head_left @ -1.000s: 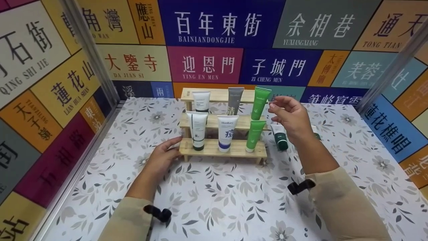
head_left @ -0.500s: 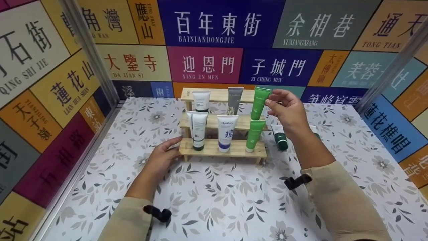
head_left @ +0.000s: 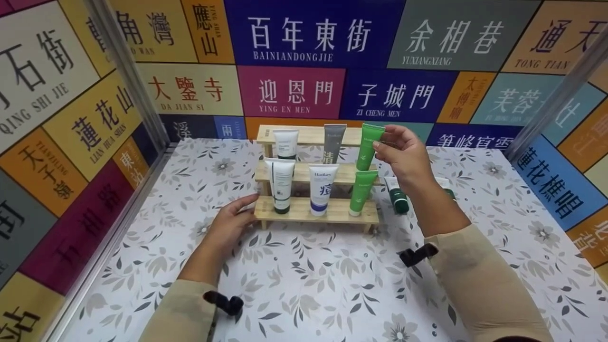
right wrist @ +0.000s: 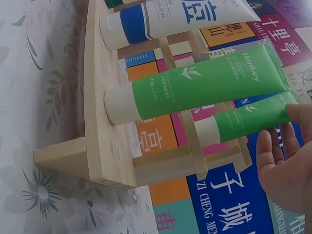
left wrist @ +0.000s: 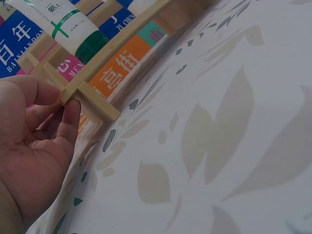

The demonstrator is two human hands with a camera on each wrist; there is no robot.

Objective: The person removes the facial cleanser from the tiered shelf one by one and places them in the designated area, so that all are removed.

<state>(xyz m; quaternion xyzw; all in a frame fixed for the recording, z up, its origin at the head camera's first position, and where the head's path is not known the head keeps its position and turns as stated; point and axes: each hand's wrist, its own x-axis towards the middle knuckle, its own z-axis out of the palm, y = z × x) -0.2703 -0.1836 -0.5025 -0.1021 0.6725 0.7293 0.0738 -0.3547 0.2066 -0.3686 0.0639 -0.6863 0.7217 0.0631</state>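
Note:
A three-step wooden rack (head_left: 341, 209) bears upright squeeze tubes. My left hand (head_left: 232, 219) holds the left end of its lowest step; the left wrist view shows thumb and fingers pinching the corner of the wood (left wrist: 100, 100). At the middle step's right end stands a green tube (head_left: 369, 148). My right hand (head_left: 409, 160) pinches it near its flat top end, thumb in front and fingers behind. A second green tube (right wrist: 204, 83) stands on the lowest step, beside a white tube with a blue cap (head_left: 323, 188) and a white tube with a dark green cap (head_left: 281, 184).
On the middle step are a grey tube (head_left: 334, 142) and another white tube (head_left: 286, 141). White tubes with green caps (head_left: 398, 198) lie on the table right of the rack, partly behind my right arm. Panels with printed characters (head_left: 313, 33) enclose the floral-patterned table (head_left: 304, 285).
My right hand has moved left from beside the green tube on the middle step and now grips its upper end. The left hand and the rack have stayed in place.

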